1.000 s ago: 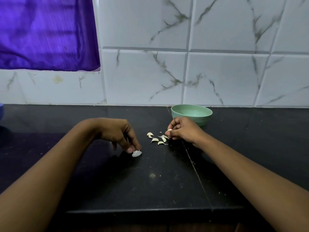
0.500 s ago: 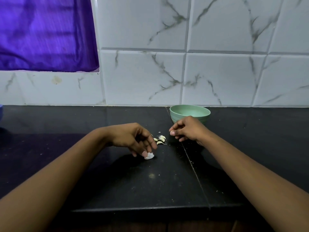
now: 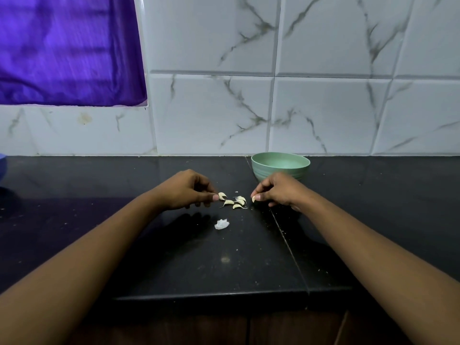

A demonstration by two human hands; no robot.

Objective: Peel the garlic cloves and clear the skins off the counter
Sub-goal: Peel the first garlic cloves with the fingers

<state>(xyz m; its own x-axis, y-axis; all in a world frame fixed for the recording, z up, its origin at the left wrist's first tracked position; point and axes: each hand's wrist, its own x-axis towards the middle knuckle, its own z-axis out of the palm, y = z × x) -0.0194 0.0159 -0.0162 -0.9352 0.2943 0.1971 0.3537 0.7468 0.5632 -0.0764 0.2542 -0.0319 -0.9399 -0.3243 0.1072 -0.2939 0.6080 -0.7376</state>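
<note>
Skin (image 3: 221,224) lies on the counter (image 3: 174,257) just nearer than the left hand (image 3: 185,191), whose curled fingertips touch the end clove (image 3: 222,195); pinching or not, unclear. Cloves (image 3: 237,206) lie between both hands. Right hand (image 3: 278,191) pinches 1 held clove (image 3: 254,198); bowl (image 3: 280,163) just behind.

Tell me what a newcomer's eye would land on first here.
Two hands meet over a small cluster of pale garlic cloves mid-counter: the right hand pinches one clove, and the left hand is at the cluster's edge. A white clump of skin lies nearer the viewer, a green bowl behind the right hand.
</note>
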